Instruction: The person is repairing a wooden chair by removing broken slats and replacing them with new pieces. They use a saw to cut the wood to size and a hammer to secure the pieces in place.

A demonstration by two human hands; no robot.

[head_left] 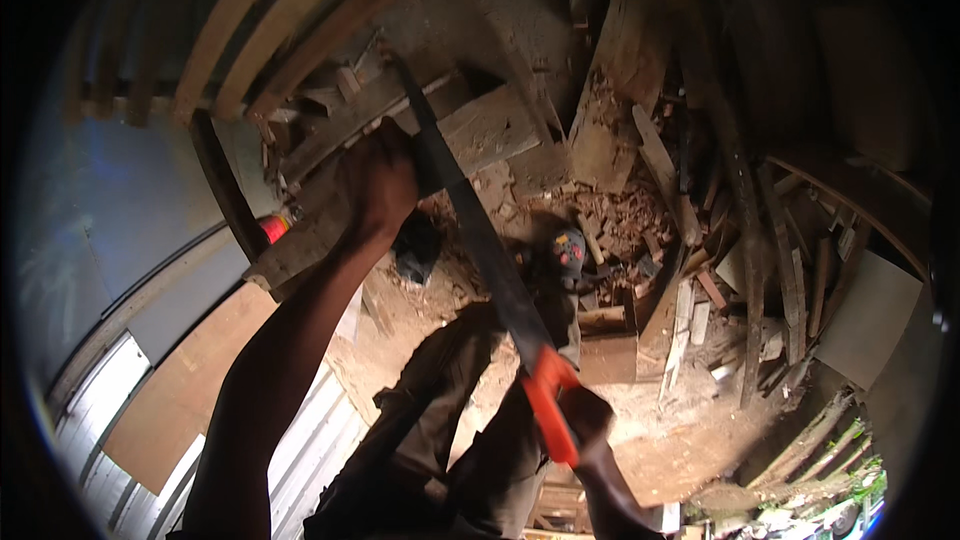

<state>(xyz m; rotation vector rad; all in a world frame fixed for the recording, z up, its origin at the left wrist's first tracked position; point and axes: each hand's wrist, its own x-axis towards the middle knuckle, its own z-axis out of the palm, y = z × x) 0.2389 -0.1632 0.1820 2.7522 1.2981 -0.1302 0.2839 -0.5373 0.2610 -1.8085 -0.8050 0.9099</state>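
Note:
A handsaw [490, 250] with an orange handle and a long dark blade slants across the middle of the view. My right hand [588, 416] is closed around its handle at the lower right. The blade crosses a wooden plank [493, 130], just right of my left hand [380, 178]. That hand is closed and presses down on the plank, its fingertips mostly hidden. Whether the teeth have cut into the wood cannot be seen. The plank's near left end [270, 268] sticks out beside my left forearm.
Wood chips and offcuts [625, 215] litter the ground ahead, near my shoe [568, 252]. Long boards [755, 280] lean at the right. Curved-looking slats [270, 30] stand at the upper left, by a grey panel [130, 200]. A red can [274, 228] lies near the plank.

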